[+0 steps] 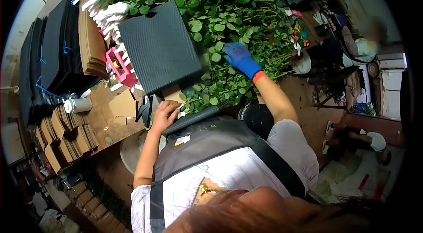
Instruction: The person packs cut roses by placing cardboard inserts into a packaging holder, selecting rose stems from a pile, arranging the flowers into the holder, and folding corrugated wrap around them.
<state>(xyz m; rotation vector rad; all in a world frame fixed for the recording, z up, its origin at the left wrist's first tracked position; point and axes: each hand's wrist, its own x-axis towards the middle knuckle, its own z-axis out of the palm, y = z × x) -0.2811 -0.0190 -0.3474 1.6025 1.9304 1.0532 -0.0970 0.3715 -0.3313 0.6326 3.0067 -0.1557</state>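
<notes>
Leafy stems at a table, seen from above. The leafy stems [220, 26] are spreading across the upper middle of the table [102, 93], some of them reaching toward the front of the wearer's dark apron [198, 147]. The right hand [241, 58], wearing a blue glove with an orange cuff, is reaching over the leaves; its fingers are pointing into the foliage, and whether they are gripping a stem cannot be told. The left hand [165, 115], bare, is resting at the near end of the stems with its fingers bent beside a small white piece [181, 112]; whether they are closing on it cannot be told.

A dark ribbed panel [158, 48] is lying at a slant between the leaves and a row of white-covered heads [112, 12]. A dark strip [194, 119] is running between the apron and the nearest leaves. To the left, a pink-framed object [120, 67] is sitting beside the panel, near cut cardboard pieces [124, 104] and a white cylindrical object [78, 105]. Black sheets [59, 48] and brown boards [90, 48] are standing in stacks farther left. At the right, a co-worker [363, 50] is appearing well apart from the wearer's hands.
</notes>
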